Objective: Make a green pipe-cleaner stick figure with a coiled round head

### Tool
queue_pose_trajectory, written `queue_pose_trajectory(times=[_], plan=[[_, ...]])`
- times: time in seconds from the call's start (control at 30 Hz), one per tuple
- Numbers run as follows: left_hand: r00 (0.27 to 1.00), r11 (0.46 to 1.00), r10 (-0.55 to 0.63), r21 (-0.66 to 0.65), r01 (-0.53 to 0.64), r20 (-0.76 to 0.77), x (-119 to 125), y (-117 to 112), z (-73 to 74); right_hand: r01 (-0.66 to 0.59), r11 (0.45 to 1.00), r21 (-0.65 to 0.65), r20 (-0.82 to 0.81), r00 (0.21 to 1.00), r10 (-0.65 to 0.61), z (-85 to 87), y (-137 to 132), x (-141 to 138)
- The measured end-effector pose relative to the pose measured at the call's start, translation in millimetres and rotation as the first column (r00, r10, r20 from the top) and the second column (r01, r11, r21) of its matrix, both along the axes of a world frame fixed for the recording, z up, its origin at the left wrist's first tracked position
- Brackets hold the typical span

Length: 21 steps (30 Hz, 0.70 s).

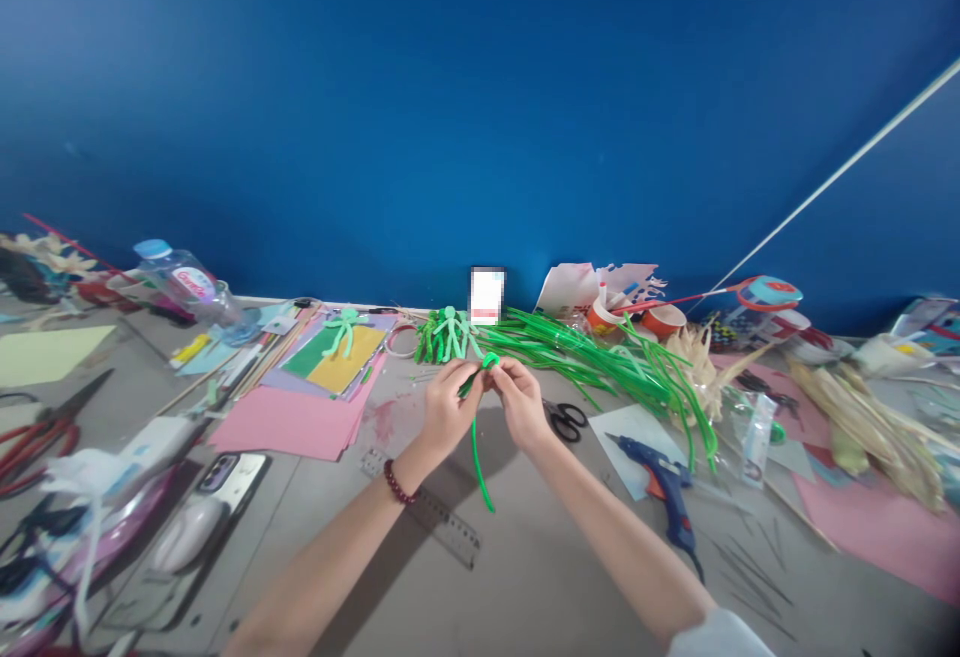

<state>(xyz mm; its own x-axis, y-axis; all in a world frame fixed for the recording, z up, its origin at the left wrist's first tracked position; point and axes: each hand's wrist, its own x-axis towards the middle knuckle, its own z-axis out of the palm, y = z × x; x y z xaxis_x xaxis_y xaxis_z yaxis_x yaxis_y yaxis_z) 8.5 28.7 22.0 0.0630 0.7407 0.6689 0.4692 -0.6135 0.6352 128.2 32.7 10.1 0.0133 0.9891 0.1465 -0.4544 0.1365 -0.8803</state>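
The left hand (452, 405) and the right hand (523, 403) meet at the centre of the bench, fingertips nearly together, both clamped on a green fuzzy stem (478, 467). The stem's upper end forms a small curl between the fingertips; its free end hangs below the hands, bowed toward the lower right. A beaded bracelet (400, 483) encircles the left wrist. A clear ruler (442, 525) lies at an angle below the left forearm. Black-handled scissors (568, 422) lie just beside the right hand, with a blue glue gun (667, 487) farther right on white paper (611, 425). Behind the hands, a pale green figure (452, 330) stands near a bundle of green stems (600, 357).
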Motion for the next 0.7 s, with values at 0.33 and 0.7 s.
queue_pose_trajectory(times=[0.33,0.7], plan=[[1.0,0.998,0.014,0.059,-0.015,0.009,1.6,0.7,0.5,-0.103,0.99,-0.093,-0.189,0.978,0.084,6.5,-2.6,-2.1],[1.0,1.0,-0.013,0.012,0.013,0.025,1.5,0.4,2.6,-0.119,0.987,-0.106,-0.227,0.969,0.093,7.3,-2.2,-0.8]])
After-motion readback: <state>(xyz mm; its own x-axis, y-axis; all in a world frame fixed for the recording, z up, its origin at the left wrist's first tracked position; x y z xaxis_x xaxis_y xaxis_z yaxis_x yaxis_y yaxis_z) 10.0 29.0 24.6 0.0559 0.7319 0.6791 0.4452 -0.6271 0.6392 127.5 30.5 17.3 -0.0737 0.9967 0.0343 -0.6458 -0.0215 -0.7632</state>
